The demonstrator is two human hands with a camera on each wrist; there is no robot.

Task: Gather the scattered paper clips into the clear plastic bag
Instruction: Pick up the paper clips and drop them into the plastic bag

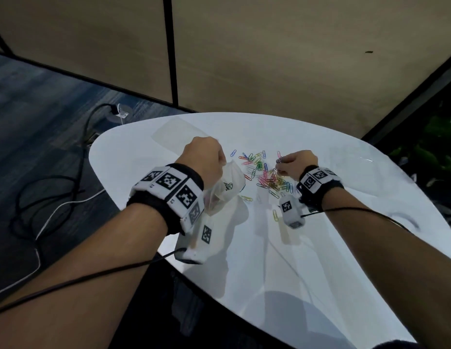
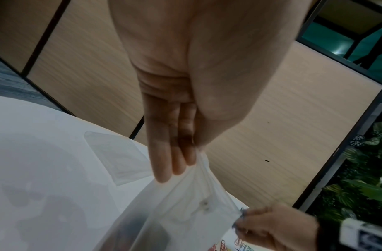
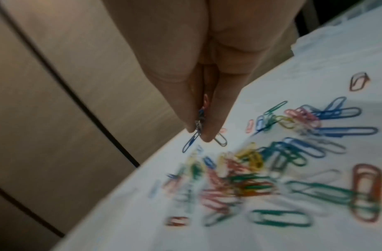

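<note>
My left hand pinches the top edge of the clear plastic bag and holds it up above the white table; the bag hangs from my fingers in the left wrist view. Some clips show dimly inside it. My right hand is raised a little above the pile and pinches a few paper clips between thumb and fingers. Many coloured paper clips lie scattered on the table between my hands, also seen as a blurred pile under the right hand.
A second flat clear bag lies on the table beyond my left hand. Stray clips lie nearer me. Cables run over the floor to the left. A beige partition wall stands behind the table, plants to the right.
</note>
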